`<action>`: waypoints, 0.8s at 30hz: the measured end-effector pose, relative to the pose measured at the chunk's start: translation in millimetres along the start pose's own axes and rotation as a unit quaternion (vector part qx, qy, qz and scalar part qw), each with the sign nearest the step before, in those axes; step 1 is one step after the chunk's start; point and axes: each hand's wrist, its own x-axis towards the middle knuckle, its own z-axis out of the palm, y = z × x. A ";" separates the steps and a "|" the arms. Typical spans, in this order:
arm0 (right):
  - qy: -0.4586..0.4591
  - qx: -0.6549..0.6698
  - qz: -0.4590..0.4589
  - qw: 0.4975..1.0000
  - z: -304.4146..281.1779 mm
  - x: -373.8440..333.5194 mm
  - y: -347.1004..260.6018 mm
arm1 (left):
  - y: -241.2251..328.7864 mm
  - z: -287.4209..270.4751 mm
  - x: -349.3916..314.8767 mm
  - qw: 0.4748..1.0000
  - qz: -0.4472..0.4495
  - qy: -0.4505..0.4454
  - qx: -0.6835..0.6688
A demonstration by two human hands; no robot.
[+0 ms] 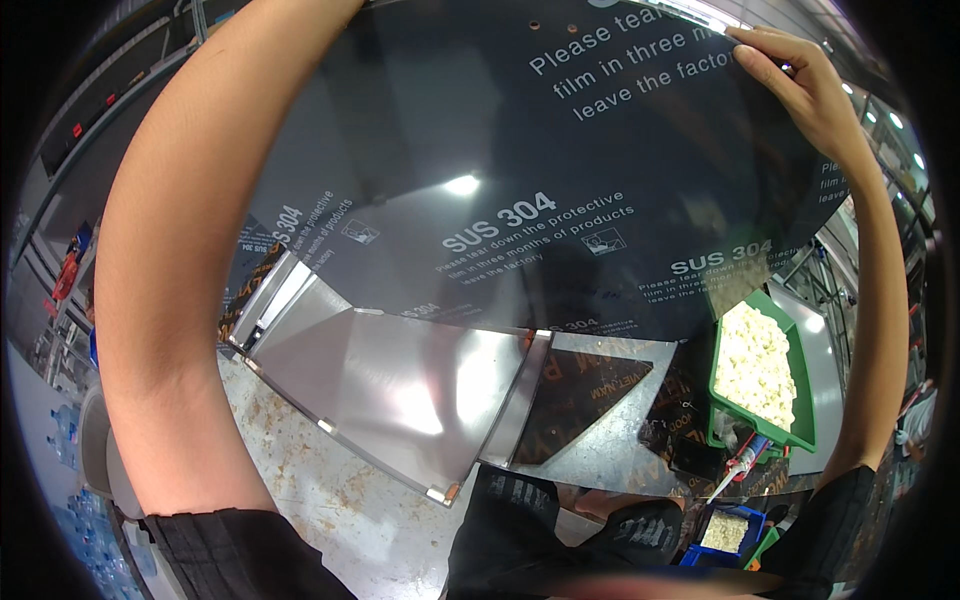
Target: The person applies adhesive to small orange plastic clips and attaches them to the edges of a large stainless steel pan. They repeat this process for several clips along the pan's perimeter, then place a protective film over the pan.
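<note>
Overhead | right hand (800, 85) pinches dark film (560, 170) top edge | steel sheet (400, 390) below

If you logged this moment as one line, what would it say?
right hand: pinching dark protective film | left hand: out of view | film: lifted off steel sheet | green bin: right

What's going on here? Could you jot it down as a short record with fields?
Place: workshop bench with a worn, stained top
Main thing: metal sheet, bent, shiny
Film: dark film with white print, lifted high above the sheet
Right hand: right hand pinches the film's upper edge
Left hand: out of view; the left arm reaches up beside the film
Nearby: green bin of pale small parts, on the right
</note>
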 end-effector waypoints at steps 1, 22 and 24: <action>0.004 0.004 -0.002 1.000 1.1 0.1 0.8 | -0.1 -0.4 0.7 1.000 -0.002 0.000 0.000; -0.019 0.007 0.003 1.000 -0.6 1.2 -10.4 | -0.1 0.4 0.8 1.000 -0.005 0.004 -0.001; -0.018 0.006 -0.001 1.000 -0.6 1.7 -10.5 | 0.0 0.4 0.9 1.000 -0.003 0.005 0.001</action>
